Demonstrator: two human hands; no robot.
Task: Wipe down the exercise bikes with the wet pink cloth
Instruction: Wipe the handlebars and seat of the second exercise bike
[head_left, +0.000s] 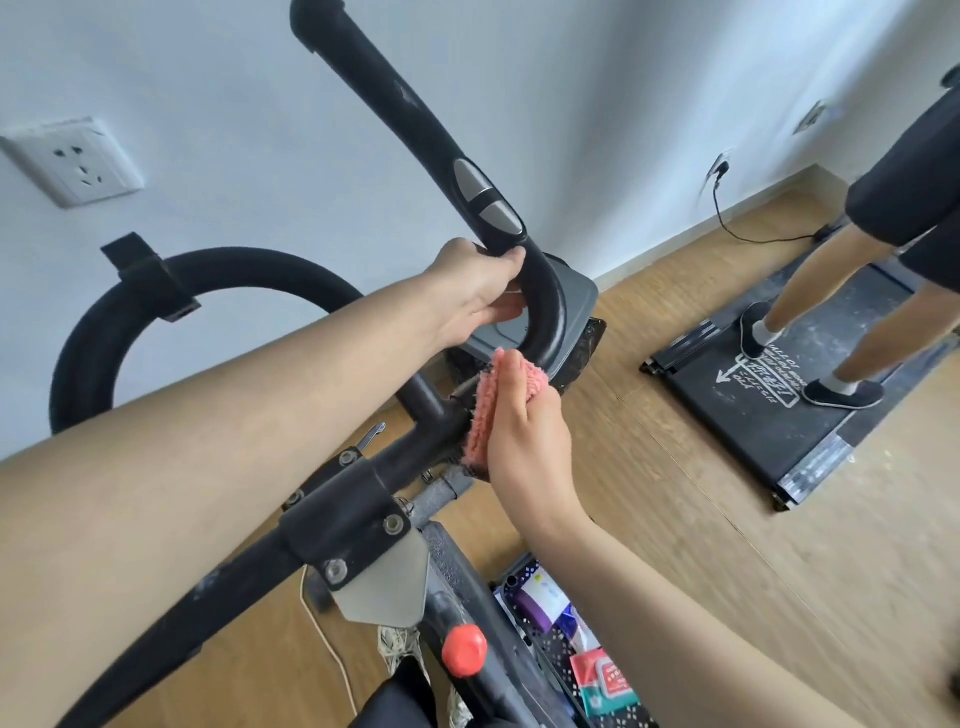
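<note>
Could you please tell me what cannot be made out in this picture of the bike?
Head view:
Handlebar section under the pink cloth: covered by it.
Bike frame below the red knob: cut by bottom edge.
Person on the treadmill: upper body cut by right edge.
Treadmill lettering: too small.

free: floor (649, 467) right of handlebar (545, 312) | blocked: wall (260, 104) behind, treadmill (779, 405) far right
</note>
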